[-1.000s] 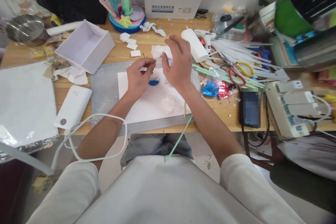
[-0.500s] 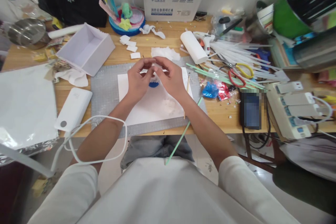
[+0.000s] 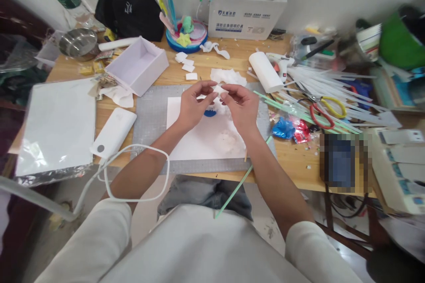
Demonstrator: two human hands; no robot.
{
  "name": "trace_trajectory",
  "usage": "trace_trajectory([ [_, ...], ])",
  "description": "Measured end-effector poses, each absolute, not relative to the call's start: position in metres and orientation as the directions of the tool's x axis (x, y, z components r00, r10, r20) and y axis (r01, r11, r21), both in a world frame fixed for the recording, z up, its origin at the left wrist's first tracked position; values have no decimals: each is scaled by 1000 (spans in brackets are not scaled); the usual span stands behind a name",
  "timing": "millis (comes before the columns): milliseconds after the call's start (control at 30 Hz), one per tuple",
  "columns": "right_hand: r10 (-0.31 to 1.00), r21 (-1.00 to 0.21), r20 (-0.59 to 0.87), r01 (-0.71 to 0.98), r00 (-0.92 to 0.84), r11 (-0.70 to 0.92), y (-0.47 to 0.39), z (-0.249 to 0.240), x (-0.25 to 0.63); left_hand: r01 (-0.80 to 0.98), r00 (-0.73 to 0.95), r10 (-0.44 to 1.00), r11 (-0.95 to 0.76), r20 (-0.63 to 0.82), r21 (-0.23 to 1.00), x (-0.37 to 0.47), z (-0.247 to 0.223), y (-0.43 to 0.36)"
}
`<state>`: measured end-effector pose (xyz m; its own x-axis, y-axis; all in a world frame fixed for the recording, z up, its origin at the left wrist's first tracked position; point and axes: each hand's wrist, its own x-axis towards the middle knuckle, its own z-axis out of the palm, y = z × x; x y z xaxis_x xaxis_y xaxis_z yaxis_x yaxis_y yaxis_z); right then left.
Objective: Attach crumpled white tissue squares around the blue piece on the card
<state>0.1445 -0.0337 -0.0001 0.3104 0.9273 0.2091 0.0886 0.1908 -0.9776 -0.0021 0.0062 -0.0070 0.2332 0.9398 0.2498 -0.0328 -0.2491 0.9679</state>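
White scrap [image 3: 219,89], small and thin, is between your two hands above the white sheet [image 3: 202,137] on the counter [image 3: 292,159]. Your left hand [image 3: 192,106] and right hand [image 3: 241,106] each pinch one end with fingertips. Its long axis runs left to right, about level. I judge the work only begun: the blue piece [image 3: 210,112] lies below, not joined yet.

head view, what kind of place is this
Probably a home craft desk. The wooden tabletop is crowded with a hot glue gun, loose glue sticks and red and yellow scissors, and both hands pinch a small white piece over a grey cutting mat.
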Motion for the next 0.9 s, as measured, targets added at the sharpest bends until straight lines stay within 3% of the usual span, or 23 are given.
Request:
trace_trajectory([
  [233,931,-979,203,62,305,193,-32,-9,142,-90,284,942,-159,179,983,-2,-7,6],
  [500,851,-892,422,308,313,330,-45,5,139,-143,297,942,-118,156,983,-2,-2,4],
  [900,821,-863,448,410,353,295,-48,10,133,-175,279,948,-104,151,979,-1,-2,6],
])
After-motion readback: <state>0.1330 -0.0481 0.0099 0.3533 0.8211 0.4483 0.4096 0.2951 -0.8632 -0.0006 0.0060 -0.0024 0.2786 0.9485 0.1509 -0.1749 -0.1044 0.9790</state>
